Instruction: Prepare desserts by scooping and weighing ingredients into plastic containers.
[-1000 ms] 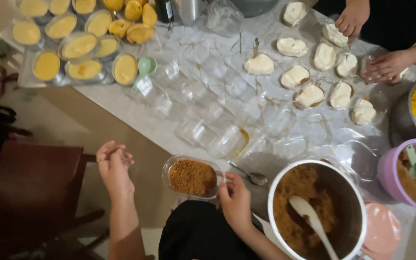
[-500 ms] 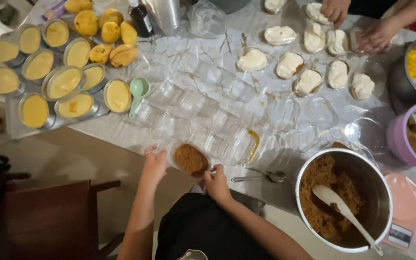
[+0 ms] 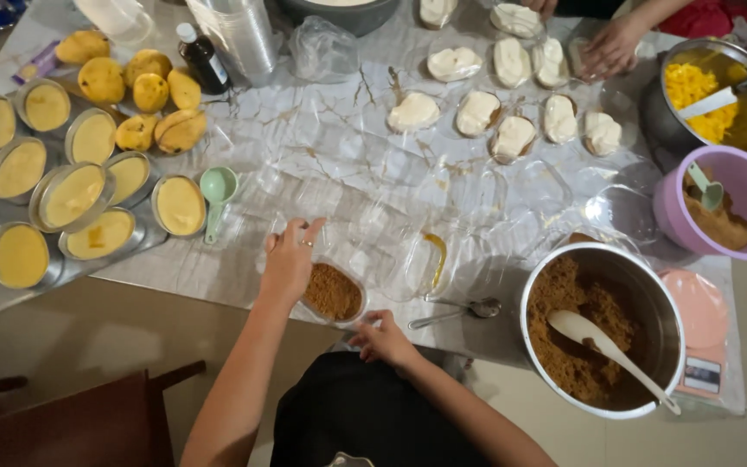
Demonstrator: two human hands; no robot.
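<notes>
We find the left hand (image 3: 291,259) on the bench (image 3: 339,164), palm down and released, index finger stretched toward the empty clear tubs (image 3: 365,225); it grasps nothing and lies just beside the crumb tub (image 3: 333,291). The right hand (image 3: 382,339) rests at that tub's near rim, fingers curled loosely; we cannot tell whether it actually grips the rim. The crumb tub, a small clear container with a brown crumb layer, sits at the bench's near edge, between the two hands. A metal spoon (image 3: 460,310) lies to its right, and the steel pot of crumbs (image 3: 603,329) with a pale spatula (image 3: 607,346) stands beyond. Trays of yellow custard cups (image 3: 71,195) and mangoes (image 3: 144,99) lie well apart to the left; another person's hand (image 3: 607,47) works at the cream-filled tubs (image 3: 512,130) across the bench.

In our judgement, good handling here means steadying the tub at its rim, keeping it level, and keeping the crumb layer even.
</notes>
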